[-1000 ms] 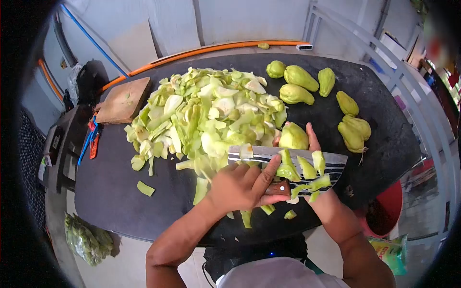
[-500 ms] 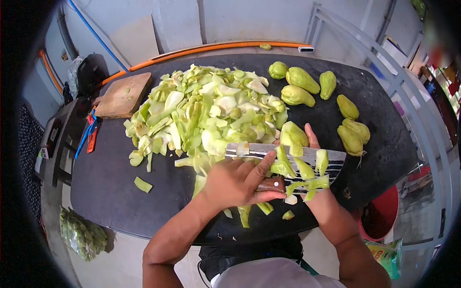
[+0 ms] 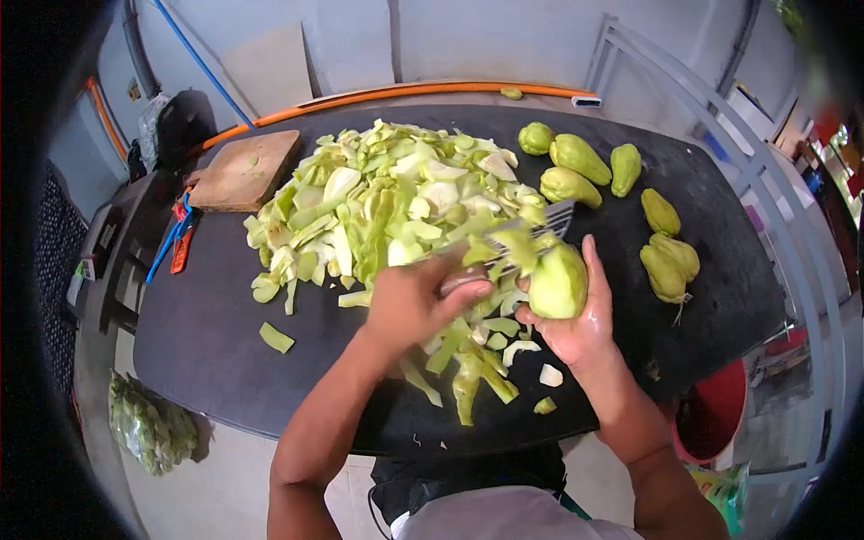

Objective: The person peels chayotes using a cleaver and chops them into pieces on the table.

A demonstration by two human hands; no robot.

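My left hand (image 3: 409, 301) is closed around the brown handle (image 3: 462, 280) of a broad-bladed knife. Its blade (image 3: 560, 218), marked with dark stripes, is tilted up and partly blurred, with green slices on it. In my right hand (image 3: 592, 328) sits a partly peeled chayote (image 3: 558, 286), just beside the blade. Below the hands lie loose peels and cut pieces (image 3: 468, 382) on the black table (image 3: 225, 378). A large heap of pale green chayote slices (image 3: 387, 193) spreads behind my left hand.
Several whole chayotes (image 3: 579, 160) lie at the back right, others (image 3: 670, 268) at the right. A wooden cutting board (image 3: 245, 171) is at the back left. Red bucket (image 3: 733, 409) stands below the right edge; a plastic bag of greens (image 3: 153, 427) lies on the floor at left.
The blade has swung from flat across my right wrist to tilted up toward the heap. Slices on it have shifted or dropped. The chayote in my right hand now shows more fully.
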